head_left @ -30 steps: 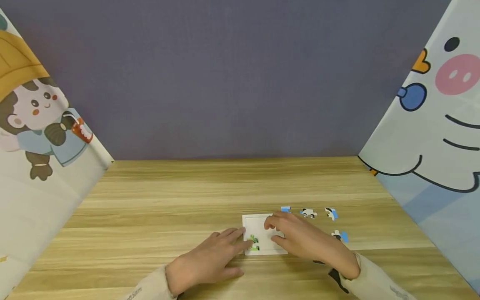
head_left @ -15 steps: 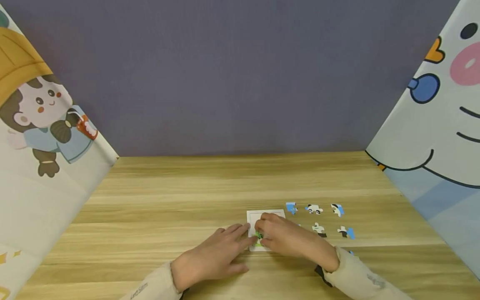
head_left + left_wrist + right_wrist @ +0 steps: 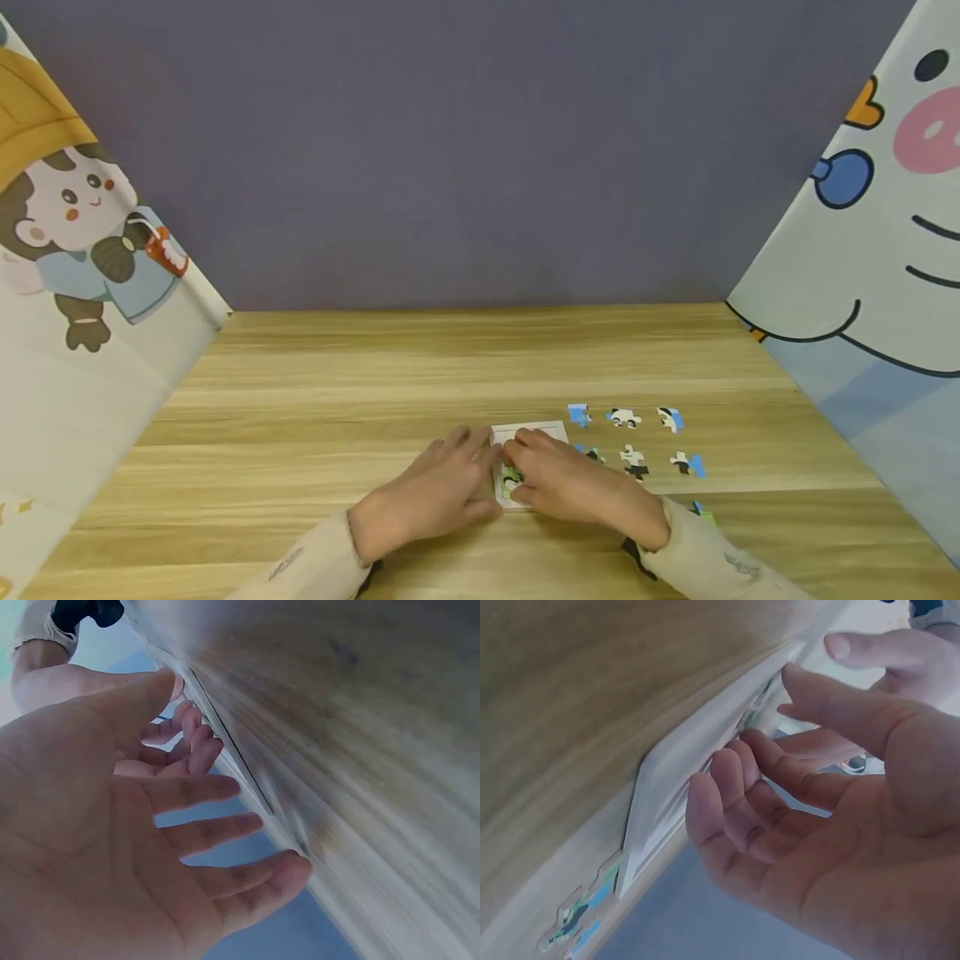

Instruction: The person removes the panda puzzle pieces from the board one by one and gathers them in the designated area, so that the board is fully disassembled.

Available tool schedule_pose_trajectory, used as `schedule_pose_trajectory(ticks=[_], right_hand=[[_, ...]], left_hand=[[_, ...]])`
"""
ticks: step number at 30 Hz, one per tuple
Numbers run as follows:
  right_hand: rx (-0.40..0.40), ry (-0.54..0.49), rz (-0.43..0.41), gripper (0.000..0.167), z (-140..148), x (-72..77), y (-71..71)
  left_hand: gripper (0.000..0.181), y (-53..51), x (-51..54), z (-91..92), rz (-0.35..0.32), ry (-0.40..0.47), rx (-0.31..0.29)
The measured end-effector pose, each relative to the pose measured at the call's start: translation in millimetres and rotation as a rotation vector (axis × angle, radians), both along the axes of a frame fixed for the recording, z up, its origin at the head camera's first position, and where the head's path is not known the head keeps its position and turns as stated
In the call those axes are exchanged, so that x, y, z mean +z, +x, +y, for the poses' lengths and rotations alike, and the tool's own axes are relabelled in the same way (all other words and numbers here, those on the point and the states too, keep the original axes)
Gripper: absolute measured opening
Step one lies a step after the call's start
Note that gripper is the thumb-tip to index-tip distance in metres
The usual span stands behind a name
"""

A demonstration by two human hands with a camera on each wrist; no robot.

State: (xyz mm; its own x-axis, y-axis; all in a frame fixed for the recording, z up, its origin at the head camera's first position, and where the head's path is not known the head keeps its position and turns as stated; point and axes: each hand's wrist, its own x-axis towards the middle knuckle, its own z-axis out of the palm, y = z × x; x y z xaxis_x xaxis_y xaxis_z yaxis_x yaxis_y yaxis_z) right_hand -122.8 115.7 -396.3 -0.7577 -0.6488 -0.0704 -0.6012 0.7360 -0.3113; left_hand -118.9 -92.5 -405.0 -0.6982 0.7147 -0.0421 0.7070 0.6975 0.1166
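A white puzzle tray lies on the wooden table, with green and white puzzle pieces in its near left corner. My left hand has its fingers extended and its fingertips at the tray's left edge. Inside the tray, my right hand has bent fingers and its thumb at either side of a puzzle piece, which it holds low against the tray floor. The right wrist view shows the tray edge-on, with the fingertips over its rim; the piece there is mostly hidden by the fingers.
Several loose puzzle pieces lie right of the tray, including a panda-face piece, a black-and-white piece and a blue-edged piece. A green-and-blue piece is partly behind the right sleeve. A grey panel stands behind the table.
My right hand has moved left across the tray to its near left corner, and its thumb and fingers have drawn closer together. The left hand stays at the tray's left edge.
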Motion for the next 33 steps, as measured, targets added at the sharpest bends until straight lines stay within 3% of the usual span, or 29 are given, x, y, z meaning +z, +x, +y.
schedule_pose_trajectory(ticks=[4,11,33], right_hand=[[0.003,-0.001,0.013,0.025,-2.3,-0.1,1.2],[-0.007,-0.006,0.0,0.026,-2.2,-0.6,0.0],[-0.028,-0.03,-0.031,0.025,-0.4,-0.7,0.8]], left_hand=[[0.078,-0.4,-1.1,1.4,0.007,-0.025,0.018],[0.078,3.3,-4.7,3.1,-0.055,-0.038,0.057],[0.077,6.5,-5.3,4.7,-0.032,-0.081,0.05]])
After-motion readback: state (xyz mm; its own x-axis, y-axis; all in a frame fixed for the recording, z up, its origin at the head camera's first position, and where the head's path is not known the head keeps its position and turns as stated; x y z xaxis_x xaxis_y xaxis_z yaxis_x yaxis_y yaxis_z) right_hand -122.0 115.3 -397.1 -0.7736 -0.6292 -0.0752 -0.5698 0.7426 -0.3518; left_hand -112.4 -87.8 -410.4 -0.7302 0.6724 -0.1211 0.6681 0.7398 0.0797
